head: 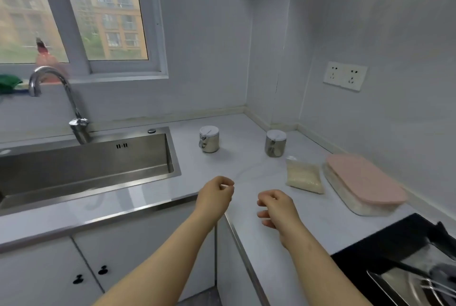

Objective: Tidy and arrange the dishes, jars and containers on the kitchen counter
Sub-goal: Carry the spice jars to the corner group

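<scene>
Along the corner of the kitchen runs a pale grey marbled stone surface (246, 172), and I see a rectangular stainless-steel sink (86, 165) sunk into its left stretch. Far right, a clear rectangular plastic container with a pink lid (362, 179) lies against the wall. Over the front edge the person's left hand (216, 197) and right hand (277, 208) hover side by side, near each other but apart. On both, the fingers hang loosely curled, holding nothing and touching nothing. The container sits well apart from them, beyond and to the right of the right hand. A clear plastic bag of white grains (304, 177) lies flat just beside the container's left side, between it and the hands. Smallest are two upright jars further back, well apart from each other. A pale round jar with a white lid (209, 139) stands near the sink's right rim, straight beyond the left hand. A darker metallic jar with a white lid (275, 143) stands just behind the bag. Whether either carries a label I cannot tell from my feed.
</scene>
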`<action>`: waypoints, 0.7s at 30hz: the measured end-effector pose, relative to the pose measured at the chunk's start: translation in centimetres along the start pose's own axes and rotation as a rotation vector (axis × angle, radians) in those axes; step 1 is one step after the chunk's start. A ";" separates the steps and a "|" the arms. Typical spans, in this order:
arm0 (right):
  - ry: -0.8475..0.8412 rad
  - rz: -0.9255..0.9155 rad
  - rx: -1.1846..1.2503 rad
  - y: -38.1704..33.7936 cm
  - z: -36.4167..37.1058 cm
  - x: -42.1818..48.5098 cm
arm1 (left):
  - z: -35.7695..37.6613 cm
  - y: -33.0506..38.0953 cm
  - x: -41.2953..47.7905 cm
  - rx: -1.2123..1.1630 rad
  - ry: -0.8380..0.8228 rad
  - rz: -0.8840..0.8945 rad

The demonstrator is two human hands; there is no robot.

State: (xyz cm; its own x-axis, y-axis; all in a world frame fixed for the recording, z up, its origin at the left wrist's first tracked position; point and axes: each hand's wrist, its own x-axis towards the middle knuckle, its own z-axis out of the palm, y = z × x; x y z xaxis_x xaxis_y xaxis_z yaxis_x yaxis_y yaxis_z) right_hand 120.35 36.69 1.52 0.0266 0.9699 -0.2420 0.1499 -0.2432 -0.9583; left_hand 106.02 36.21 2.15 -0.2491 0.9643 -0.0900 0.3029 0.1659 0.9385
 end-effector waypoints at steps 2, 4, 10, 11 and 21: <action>-0.002 0.011 0.008 -0.8 1.0 3.1 | -0.4 0.2 3.3 0.006 0.010 -0.017; -0.016 0.014 0.007 -1.7 2.3 6.5 | -1.0 0.6 6.8 0.008 0.030 -0.021; -0.044 0.062 0.018 -2.8 6.5 14.1 | -3.0 -0.2 16.1 0.013 0.047 -0.057; -0.043 0.070 0.020 -2.9 6.8 14.7 | -3.3 -0.5 17.1 0.004 0.048 -0.062; 0.106 0.182 0.060 -3.5 12.1 25.6 | -7.3 -5.4 31.0 -0.084 0.081 -0.181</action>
State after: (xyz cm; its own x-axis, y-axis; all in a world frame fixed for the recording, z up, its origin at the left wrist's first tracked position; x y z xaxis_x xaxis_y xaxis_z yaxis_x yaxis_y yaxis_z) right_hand 108.57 62.21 -3.17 0.1522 0.9047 -0.3980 0.0736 -0.4120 -0.9082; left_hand 89.92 63.69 -3.21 -0.3663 0.9001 -0.2359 0.1698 0.3139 0.9342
